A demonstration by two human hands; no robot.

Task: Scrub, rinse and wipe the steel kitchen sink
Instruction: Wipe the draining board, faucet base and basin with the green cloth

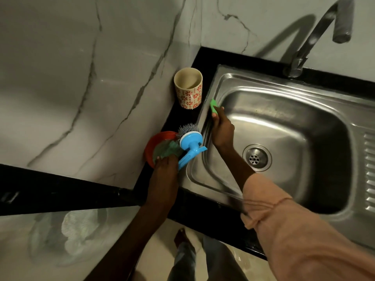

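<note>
The steel sink (288, 126) fills the right half of the view, its drain (257, 158) at the bowl's bottom. My right hand (222, 128) grips a green scrub pad (213, 106) and presses it on the sink's left rim. My left hand (163, 171) rests on the black counter at the sink's left, fingers on a green cloth (166, 149) lying in a red dish (151, 147). A blue-handled brush (190, 144) with grey bristles lies beside that hand, partly on the dish.
A cream cup (188, 90) with red flowers stands on the black counter (182, 118) behind the dish. The curved steel tap (316, 35) rises at the sink's back. Marble wall on the left. The sink's ribbed drainboard (368, 171) lies at the far right.
</note>
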